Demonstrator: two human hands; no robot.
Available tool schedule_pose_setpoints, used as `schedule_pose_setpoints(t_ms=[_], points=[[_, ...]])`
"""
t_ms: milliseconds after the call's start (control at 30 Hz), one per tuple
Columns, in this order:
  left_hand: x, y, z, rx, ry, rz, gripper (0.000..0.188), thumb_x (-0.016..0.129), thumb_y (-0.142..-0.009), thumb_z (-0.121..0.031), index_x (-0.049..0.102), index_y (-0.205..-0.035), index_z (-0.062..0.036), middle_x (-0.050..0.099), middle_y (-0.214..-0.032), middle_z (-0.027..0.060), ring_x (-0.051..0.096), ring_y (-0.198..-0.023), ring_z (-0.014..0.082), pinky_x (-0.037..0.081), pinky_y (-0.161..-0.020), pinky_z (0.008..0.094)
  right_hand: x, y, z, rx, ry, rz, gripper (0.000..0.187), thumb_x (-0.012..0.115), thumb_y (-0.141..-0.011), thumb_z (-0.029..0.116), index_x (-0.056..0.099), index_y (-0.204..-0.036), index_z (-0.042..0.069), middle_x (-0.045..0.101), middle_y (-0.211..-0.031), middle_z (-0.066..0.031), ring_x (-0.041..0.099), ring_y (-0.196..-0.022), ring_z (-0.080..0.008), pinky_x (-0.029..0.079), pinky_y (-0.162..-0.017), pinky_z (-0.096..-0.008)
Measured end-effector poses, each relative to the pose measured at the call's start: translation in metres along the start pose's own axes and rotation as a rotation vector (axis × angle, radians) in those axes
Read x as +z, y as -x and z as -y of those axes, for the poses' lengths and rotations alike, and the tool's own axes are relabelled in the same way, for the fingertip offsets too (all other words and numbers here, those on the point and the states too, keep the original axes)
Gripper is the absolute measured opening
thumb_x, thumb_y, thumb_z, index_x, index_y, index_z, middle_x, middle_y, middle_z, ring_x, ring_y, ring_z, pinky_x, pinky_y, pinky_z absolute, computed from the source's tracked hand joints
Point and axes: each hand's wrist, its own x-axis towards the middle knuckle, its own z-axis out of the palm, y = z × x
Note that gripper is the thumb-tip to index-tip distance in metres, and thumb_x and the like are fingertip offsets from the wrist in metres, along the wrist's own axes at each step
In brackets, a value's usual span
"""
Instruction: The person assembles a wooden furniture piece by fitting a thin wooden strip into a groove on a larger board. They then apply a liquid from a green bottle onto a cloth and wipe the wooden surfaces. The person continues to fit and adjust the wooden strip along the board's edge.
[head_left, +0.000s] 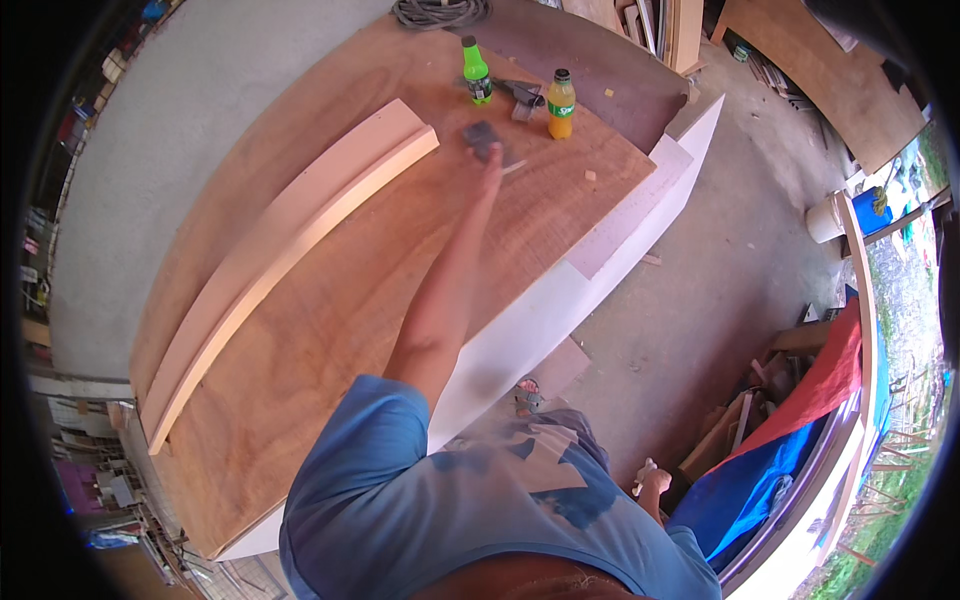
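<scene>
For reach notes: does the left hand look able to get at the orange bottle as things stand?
Probably yes: the left hand is outstretched near the orange bottle, with mostly bare wooden panel between; blur hides whether it grips the dark block.

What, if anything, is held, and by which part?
Right hand apparently holds a whitish thing, part unclear; whether the left hand holds the dark block cannot be told.

Block (478, 132) at left hand (491, 160), beam (285, 235) left, bottles (561, 118) beyond — tabletop (340, 310) beneath

The left hand (493, 157) is at a blurred dark block (480, 136) on the tabletop (390, 270); the right hand (656, 482) holds something white (645, 470)
</scene>
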Motion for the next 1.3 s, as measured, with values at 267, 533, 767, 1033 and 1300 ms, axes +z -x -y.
schedule_pose_setpoints(t_ms=[267,533,767,1033,1300], points=[[-0.072,0.141,0.023,0.431,-0.432,0.145,0.059,0.068,-0.090,-0.028,0.049,-0.136,0.0027,0.049,-0.138,0.0292,0.046,-0.129,0.0446,0.038,-0.109,0.0505,-0.027,-0.113,0.130,-0.812,-0.039,-0.140,0.047,0.063,-0.090,0.047,0.073,-0.096,0.001,0.071,-0.081,-0.0107,0.067,-0.077,-0.0204,0.053,-0.070,-0.0363],[-0.221,0.212,0.084,0.271,-0.505,-0.029,0.042,0.063,-0.096,-0.024,0.054,-0.127,0.0025,0.055,-0.132,0.0268,0.053,-0.120,0.0424,0.044,-0.102,0.0503,-0.021,0.116,0.512,-1.691,-0.509,-0.148,0.034,0.064,-0.096,0.025,0.067,-0.124,0.006,0.071,-0.111,-0.0178,0.069,-0.099,-0.0302,0.052,-0.089,-0.0374],[-0.286,0.263,0.130,0.240,-0.722,-0.332,0.036,0.061,-0.097,-0.024,0.057,-0.126,-0.0027,0.060,-0.125,0.0190,0.055,-0.116,0.0392,0.043,-0.101,0.0495,0.077,0.239,0.603,-2.218,0.173,-0.018,0.038,0.066,-0.076,0.003,0.070,-0.114,0.004,0.064,-0.118,-0.0264,0.059,-0.114,-0.0435,0.049,-0.096,-0.0507],[-0.283,0.272,0.089,0.165,-0.718,-0.262,0.039,0.059,-0.097,-0.028,0.060,-0.124,-0.0008,0.059,-0.128,0.0177,0.054,-0.118,0.0362,0.044,-0.100,0.0478,0.122,0.130,0.676,-2.202,0.457,0.009,0.046,0.063,-0.088,0.010,0.059,-0.133,0.005,0.070,-0.119,-0.0169,0.067,-0.105,-0.0280,0.051,-0.094,-0.0399],[-0.275,0.280,0.113,0.029,-0.707,-0.262,0.038,0.053,-0.099,-0.034,0.060,-0.126,-0.0077,0.059,-0.128,0.0161,0.057,-0.113,0.0362,0.047,-0.095,0.0465,0.115,0.139,0.705,-2.335,0.446,0.298,0.039,0.060,-0.094,0.012,0.060,-0.133,0.009,0.071,-0.113,-0.0161,0.069,-0.099,-0.0280,0.052,-0.087,-0.0401]])
